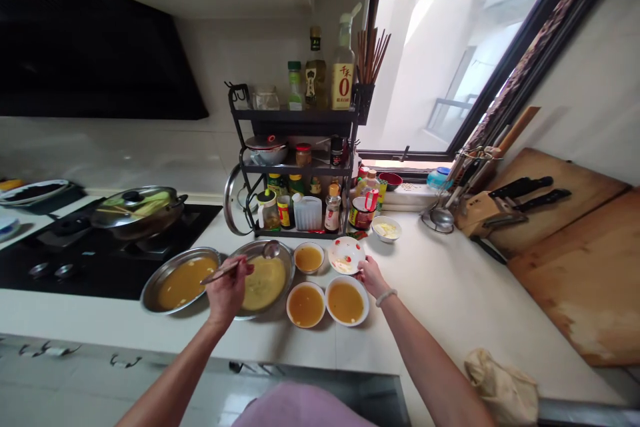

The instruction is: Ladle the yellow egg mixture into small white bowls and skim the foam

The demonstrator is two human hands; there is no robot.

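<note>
My left hand [226,290] is closed around the handle of a ladle [271,249], whose small metal head hangs above the far rim of a round metal basin [290,280] of yellow liquid. My right hand [371,275] grips the right edge of a white bowl [345,252] with a red fruit pattern. This bowl is tilted a little, its inside facing me. Close by are three bowls of orange-yellow liquid: a small bowl [309,257], a front bowl [305,305] and a right bowl [347,300].
A metal dish [175,283] of orange-yellow liquid stands left of the basin. Behind, a black rack [295,115] carries bottles and jars. A lidded pan [137,210] sits on the stove [100,267]. To the right are a knife block [487,213], cutting boards [580,260] and a cloth bag [500,383].
</note>
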